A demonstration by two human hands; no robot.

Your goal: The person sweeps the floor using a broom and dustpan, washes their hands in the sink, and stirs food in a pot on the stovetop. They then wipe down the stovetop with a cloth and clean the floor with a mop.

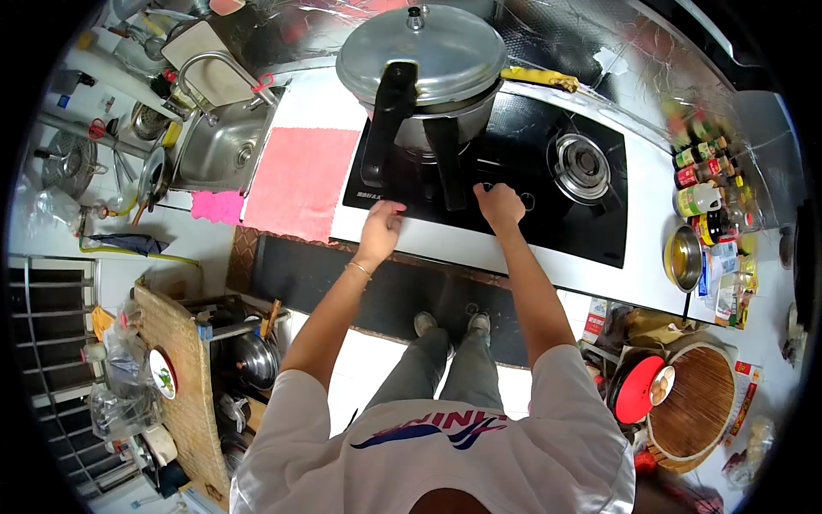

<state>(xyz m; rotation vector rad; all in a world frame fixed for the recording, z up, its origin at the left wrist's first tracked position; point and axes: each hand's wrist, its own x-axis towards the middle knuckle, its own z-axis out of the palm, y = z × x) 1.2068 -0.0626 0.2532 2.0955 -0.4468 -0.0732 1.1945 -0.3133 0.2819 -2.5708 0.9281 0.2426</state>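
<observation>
A large pressure cooker with a domed metal lid and long black handles stands on the left burner of the black glass gas stove. My right hand is at the stove's front, its fingers closed around a control knob that they mostly hide. A second round knob shows just to the right of that hand. By the stove's front left edge, my left hand hovers with loosely bent fingers held apart and nothing in them. The right burner carries no pot.
Left of the stove, a pink cloth lies beside a metal sink. Several sauce bottles and a metal bowl line the right end. A wicker-topped table stands lower left; a round wooden board is lower right.
</observation>
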